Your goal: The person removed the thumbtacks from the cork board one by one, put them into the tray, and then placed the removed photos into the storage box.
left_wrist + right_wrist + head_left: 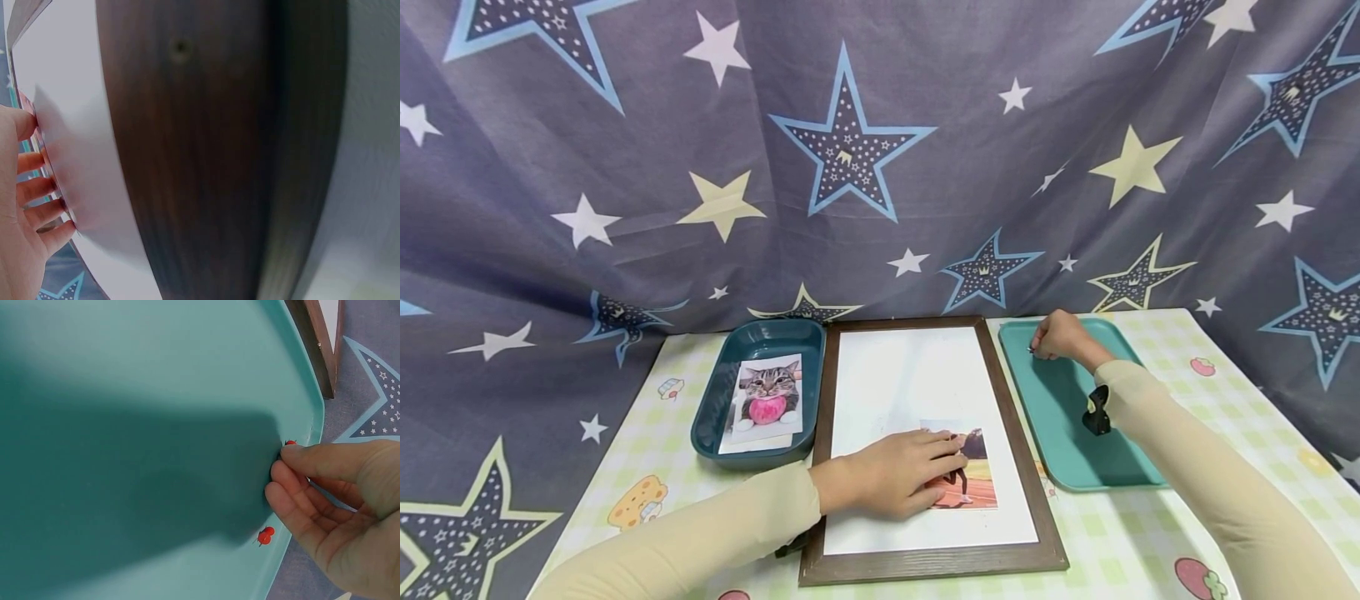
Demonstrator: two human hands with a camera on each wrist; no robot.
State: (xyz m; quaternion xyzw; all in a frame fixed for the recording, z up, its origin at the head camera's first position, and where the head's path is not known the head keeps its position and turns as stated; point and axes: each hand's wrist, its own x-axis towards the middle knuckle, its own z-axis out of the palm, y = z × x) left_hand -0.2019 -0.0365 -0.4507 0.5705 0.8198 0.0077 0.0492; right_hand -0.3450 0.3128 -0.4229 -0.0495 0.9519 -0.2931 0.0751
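Red push pins lie at the far corner of the flat teal plastic tray (1067,450): the right hand (1058,337) curls its fingertips (282,477) round one red pin (290,443) there, while another red pin (265,535) lies loose just beside them. Left of the tray, the left hand (891,475) presses flat, fingers straight, on a small colour photo (973,483) lying on the white board of a dark wooden frame (1033,500). Further left, a deep blue-green tray (760,335) holds a cat picture (767,398).
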